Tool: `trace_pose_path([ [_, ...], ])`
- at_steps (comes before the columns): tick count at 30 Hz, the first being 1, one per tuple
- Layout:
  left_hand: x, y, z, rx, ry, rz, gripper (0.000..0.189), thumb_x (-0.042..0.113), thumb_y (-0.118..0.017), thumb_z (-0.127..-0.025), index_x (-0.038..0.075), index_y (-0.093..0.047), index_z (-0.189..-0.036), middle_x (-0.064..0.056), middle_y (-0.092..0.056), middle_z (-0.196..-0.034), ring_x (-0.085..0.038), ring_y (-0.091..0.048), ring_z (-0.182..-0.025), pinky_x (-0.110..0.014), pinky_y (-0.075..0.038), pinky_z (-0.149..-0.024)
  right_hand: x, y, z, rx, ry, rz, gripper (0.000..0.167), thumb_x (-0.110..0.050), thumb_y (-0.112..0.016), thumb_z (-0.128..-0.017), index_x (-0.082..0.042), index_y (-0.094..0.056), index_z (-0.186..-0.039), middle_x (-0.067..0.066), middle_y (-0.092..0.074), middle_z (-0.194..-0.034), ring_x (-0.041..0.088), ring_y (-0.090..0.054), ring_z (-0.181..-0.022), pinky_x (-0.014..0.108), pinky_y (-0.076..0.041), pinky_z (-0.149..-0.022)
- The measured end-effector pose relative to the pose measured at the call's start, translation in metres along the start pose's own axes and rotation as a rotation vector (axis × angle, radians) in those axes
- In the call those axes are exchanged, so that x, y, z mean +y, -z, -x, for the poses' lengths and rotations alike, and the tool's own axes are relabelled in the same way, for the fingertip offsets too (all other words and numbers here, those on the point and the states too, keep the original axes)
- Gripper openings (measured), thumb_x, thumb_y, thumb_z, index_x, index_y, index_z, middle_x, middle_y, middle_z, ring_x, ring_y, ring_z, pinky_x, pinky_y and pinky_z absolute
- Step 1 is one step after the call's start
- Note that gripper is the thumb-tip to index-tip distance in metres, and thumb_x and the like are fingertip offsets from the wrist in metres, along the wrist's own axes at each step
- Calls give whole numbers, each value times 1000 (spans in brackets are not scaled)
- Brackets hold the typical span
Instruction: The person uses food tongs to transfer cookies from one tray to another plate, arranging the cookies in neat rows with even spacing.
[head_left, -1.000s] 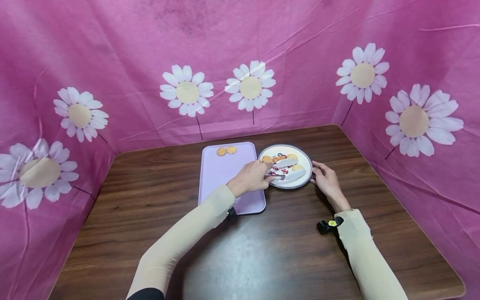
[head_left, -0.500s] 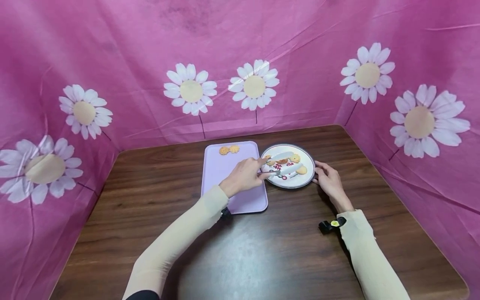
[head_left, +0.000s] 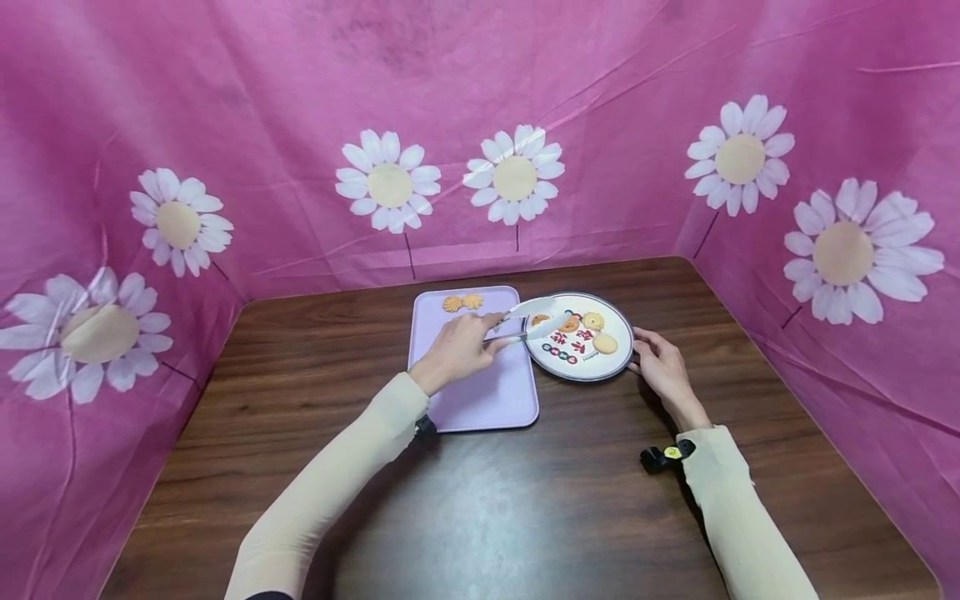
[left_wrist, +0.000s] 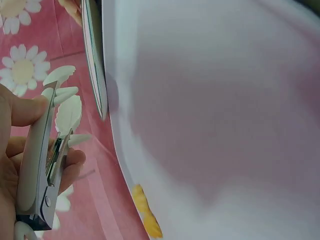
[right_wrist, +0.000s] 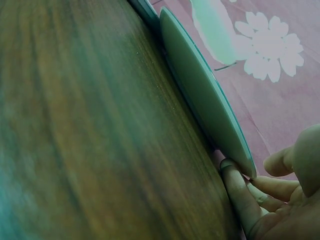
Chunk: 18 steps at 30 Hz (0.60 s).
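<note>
My left hand (head_left: 459,348) grips a pair of tongs (left_wrist: 35,155) with white blades, seen in the head and left wrist views. The blades stand apart, over the left side of a round white plate (head_left: 567,367) with a dark rim line. Nothing shows between them in the left wrist view. Several cookies lie on the plate, among them a smooth round cookie (head_left: 604,343) and a ridged cookie (head_left: 592,321). My right hand (head_left: 663,371) holds the plate's right rim, with fingers at and below its edge in the right wrist view.
A lilac tray (head_left: 487,400) stands just left of the plate, partly under my left hand. Two piped cookies (head_left: 461,302) lie near its far edge. The brown wooden table (head_left: 525,508) meets a pink cloth (head_left: 600,192) with white flowers behind and at both sides.
My left hand has drawn the tongs leftward, from over the middle of the plate to its left side, uncovering the cookies and red print. My right hand stays at the rim.
</note>
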<state>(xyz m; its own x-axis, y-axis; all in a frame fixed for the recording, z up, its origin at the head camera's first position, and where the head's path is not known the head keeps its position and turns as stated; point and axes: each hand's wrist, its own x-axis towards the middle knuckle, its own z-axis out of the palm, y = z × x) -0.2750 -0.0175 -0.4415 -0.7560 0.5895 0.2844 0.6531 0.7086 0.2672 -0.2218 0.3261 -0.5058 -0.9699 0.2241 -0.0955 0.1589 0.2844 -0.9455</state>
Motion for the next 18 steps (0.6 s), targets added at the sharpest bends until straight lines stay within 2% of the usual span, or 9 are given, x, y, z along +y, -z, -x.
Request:
trace_pose_path([
  [10,-37,7,15,25,80,-48,42,32,-71,-99,9,-69,-135,-8,-66,-74,-20,-54,-65,-43,-53,-63,1,-1,-2,1,-6,6,50,-20,-38,-112,1,-41,-157,30,-53,-146,-10,-57,-88,9,-54,-80],
  [14,-48,10,20,33,110,-47,43,33,-70,-100,9,-68,-136,-10,-68,-78,-21,-56,-67,-45,-55,-64,2,0,-2,-5,-2,9,50,-21,-37,-112,2,-41,-157,31,-53,-146,-10,-57,-88,9,-54,-80],
  [18,-55,15,23,38,136,-55,41,32,-72,-99,9,-69,-132,-9,-66,-75,-23,-55,-66,-48,-54,-63,1,0,-1,-5,3,15,51,-21,-38,-112,2,-41,-156,31,-53,-147,-11,-57,-88,8,-54,-79],
])
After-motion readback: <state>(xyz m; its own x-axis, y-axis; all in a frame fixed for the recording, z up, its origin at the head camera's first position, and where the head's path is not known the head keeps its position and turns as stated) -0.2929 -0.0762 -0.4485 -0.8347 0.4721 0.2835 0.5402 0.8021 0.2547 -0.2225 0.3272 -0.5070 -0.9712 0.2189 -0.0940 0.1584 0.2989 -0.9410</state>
